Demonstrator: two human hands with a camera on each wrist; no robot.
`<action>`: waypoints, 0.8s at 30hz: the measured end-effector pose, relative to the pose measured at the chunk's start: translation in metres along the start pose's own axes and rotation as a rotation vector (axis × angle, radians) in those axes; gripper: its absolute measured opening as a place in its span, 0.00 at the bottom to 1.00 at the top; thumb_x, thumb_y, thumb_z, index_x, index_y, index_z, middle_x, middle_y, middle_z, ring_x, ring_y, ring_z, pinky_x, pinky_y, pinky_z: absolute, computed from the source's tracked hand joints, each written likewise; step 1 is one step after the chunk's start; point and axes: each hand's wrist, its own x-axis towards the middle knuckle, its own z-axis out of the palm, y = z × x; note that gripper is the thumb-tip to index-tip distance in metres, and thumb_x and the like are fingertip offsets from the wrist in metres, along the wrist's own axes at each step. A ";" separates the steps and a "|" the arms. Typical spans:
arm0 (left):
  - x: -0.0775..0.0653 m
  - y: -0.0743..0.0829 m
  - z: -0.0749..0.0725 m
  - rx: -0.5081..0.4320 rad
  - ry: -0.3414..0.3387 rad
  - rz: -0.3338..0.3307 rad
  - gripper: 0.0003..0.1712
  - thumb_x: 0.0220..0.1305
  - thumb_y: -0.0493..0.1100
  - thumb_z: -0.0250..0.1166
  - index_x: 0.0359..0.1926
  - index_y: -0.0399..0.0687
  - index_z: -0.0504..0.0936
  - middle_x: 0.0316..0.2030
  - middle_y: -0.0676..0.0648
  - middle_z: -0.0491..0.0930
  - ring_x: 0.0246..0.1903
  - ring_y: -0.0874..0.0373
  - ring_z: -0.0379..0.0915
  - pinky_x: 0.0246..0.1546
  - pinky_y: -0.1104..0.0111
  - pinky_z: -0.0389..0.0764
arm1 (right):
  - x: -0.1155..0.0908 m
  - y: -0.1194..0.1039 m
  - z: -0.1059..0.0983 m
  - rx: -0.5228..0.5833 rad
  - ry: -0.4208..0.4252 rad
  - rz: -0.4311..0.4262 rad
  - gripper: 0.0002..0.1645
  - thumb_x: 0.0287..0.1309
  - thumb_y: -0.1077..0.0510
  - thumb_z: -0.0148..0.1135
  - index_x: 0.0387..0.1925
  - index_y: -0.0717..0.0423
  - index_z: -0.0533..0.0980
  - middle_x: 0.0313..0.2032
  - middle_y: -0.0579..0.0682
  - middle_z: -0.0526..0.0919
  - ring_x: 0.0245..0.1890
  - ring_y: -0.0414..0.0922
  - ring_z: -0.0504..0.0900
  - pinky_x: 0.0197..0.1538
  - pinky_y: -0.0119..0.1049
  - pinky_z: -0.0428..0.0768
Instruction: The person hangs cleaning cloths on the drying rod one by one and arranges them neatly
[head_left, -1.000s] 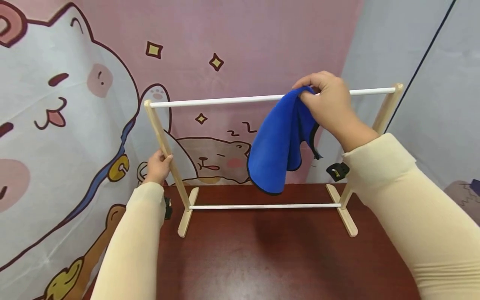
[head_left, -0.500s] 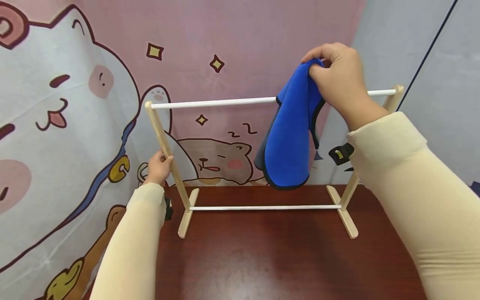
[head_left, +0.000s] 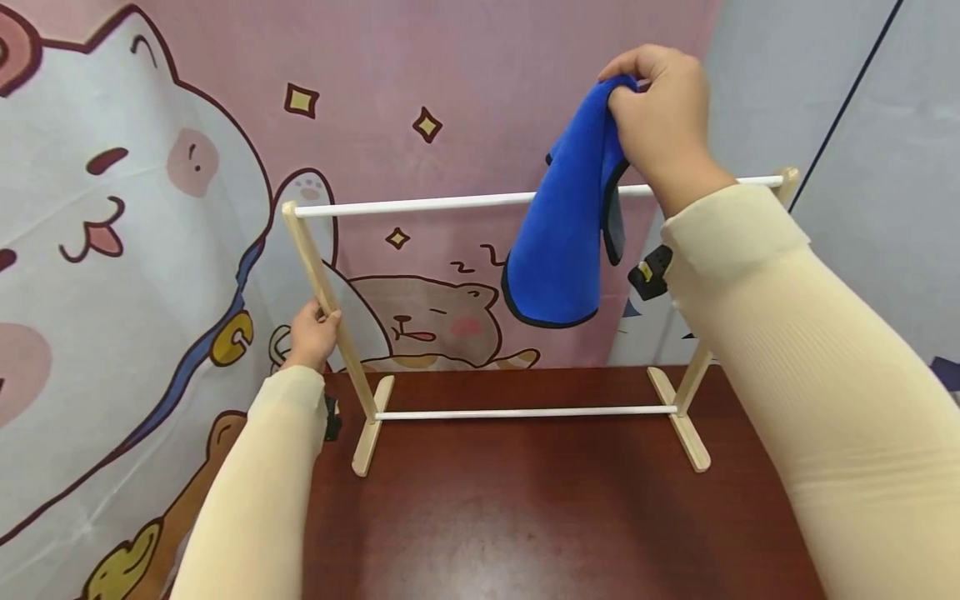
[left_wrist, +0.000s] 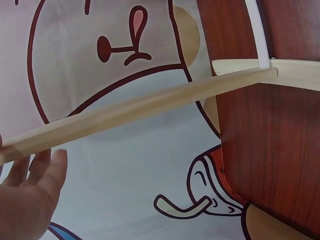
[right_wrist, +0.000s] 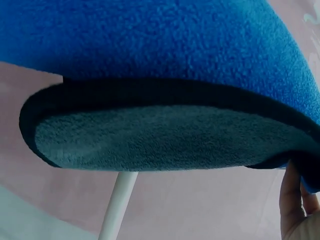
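Observation:
A blue towel (head_left: 562, 242) with black edging and a grey reverse side hangs from my right hand (head_left: 667, 117), pinched at its top between thumb and fingers. Its lower part overlaps the white top rail (head_left: 435, 202) of a wooden rack in the head view. Close up in the right wrist view, the towel (right_wrist: 165, 45) fills the upper half, and the grey side (right_wrist: 140, 137) shows. My left hand (head_left: 311, 335) grips the rack's left wooden post (head_left: 318, 279). In the left wrist view, fingers of the left hand (left_wrist: 35, 200) lie at the post (left_wrist: 135, 110).
The rack's feet (head_left: 373, 429) stand on a dark reddish table (head_left: 480, 517). A lower white rail (head_left: 525, 413) joins the posts. Behind, a pink cartoon-printed backdrop (head_left: 480, 83) hangs close to the rack, with a pale cloth wall at right.
My right hand has risen from the level of the top rail to well above it, lifting the towel with it. The left hand keeps its hold on the post.

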 end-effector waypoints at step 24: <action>-0.081 0.042 0.078 -0.297 0.172 0.368 0.23 0.64 0.36 0.63 0.57 0.33 0.68 0.50 0.37 0.68 0.50 0.48 0.69 0.46 0.68 0.70 | 0.018 0.002 0.004 0.091 0.070 0.054 0.19 0.63 0.64 0.48 0.42 0.50 0.84 0.34 0.36 0.75 0.36 0.31 0.68 0.43 0.24 0.68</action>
